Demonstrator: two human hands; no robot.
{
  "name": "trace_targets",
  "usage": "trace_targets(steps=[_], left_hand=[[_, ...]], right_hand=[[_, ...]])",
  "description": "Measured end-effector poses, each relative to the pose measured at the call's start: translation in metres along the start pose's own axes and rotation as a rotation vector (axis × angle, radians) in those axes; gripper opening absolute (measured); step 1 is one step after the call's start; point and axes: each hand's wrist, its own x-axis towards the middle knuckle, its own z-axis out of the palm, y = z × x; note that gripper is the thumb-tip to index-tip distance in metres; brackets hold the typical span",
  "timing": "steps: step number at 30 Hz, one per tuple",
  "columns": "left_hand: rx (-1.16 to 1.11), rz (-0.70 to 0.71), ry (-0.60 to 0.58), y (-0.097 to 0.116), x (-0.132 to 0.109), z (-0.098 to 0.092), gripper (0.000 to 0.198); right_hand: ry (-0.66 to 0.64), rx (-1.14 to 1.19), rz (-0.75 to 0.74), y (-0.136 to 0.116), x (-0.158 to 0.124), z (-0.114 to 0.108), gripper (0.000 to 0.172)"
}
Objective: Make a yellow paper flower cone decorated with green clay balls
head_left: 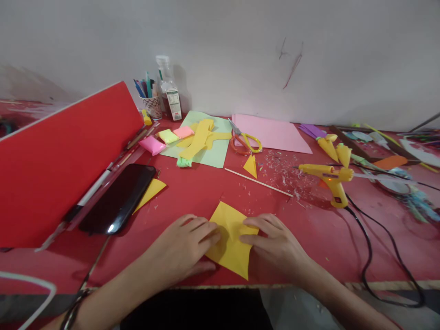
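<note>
Seen from the head: holds a yellow paper sheet down on the red surface, close to its front edge and turned corner-up like a diamond. Pins the sheet's left corner under the left hand, palm down, fingers flat and close together. Pins the right side under the right hand, palm down, fingers a little spread, tips on the paper; grips nothing with either. Shows a soft ridge running up the sheet between the two sets of fingertips. Reads as a fold being set, mid-crease, not yet sharp. Calls next for a firm run of fingertips along that ridge while keeping the sheet from sliding. Leaves the hot glue gun, the scissors and the wooden stick well apart behind, and the dark phone off to the left.
</note>
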Motion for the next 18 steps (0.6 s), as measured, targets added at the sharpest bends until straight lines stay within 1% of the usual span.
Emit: trace_targets(steps=[2, 3, 4, 7, 8, 11, 13, 15, 18], left_hand=[[-0.074, -0.057, -0.026, 0.002, 0.000, -0.003, 0.059], [-0.090, -0.084, -0.034, 0.003, 0.000, -0.003, 0.062], [-0.095, -0.109, -0.029, 0.004, 0.000, -0.003, 0.058], [-0.086, -0.156, 0.027, 0.006, 0.001, 0.002, 0.030], [-0.088, -0.164, 0.054, 0.006, 0.001, 0.004, 0.025], [-0.123, -0.184, 0.109, 0.004, 0.002, 0.010, 0.020], [-0.148, -0.223, 0.134, 0.004, 0.001, 0.012, 0.022], [-0.176, -0.300, 0.158, 0.005, 0.001, 0.013, 0.025], [-0.234, -0.471, 0.176, 0.008, 0.001, 0.012, 0.023]], right_hand=[[0.002, 0.047, 0.024, -0.001, 0.001, 0.001, 0.024], [-0.010, 0.087, 0.032, -0.002, 0.002, 0.001, 0.024], [-0.021, 0.129, 0.041, -0.002, 0.003, 0.001, 0.024], [-0.075, 0.227, 0.082, -0.001, 0.008, -0.002, 0.027], [-0.096, 0.250, 0.105, -0.001, 0.010, -0.004, 0.027], [-0.165, 0.290, 0.185, 0.002, 0.018, -0.008, 0.019], [-0.204, 0.293, 0.221, 0.003, 0.022, -0.010, 0.016], [-0.232, 0.278, 0.241, 0.004, 0.026, -0.011, 0.018], [-0.238, 0.206, 0.272, 0.004, 0.030, -0.010, 0.026]])
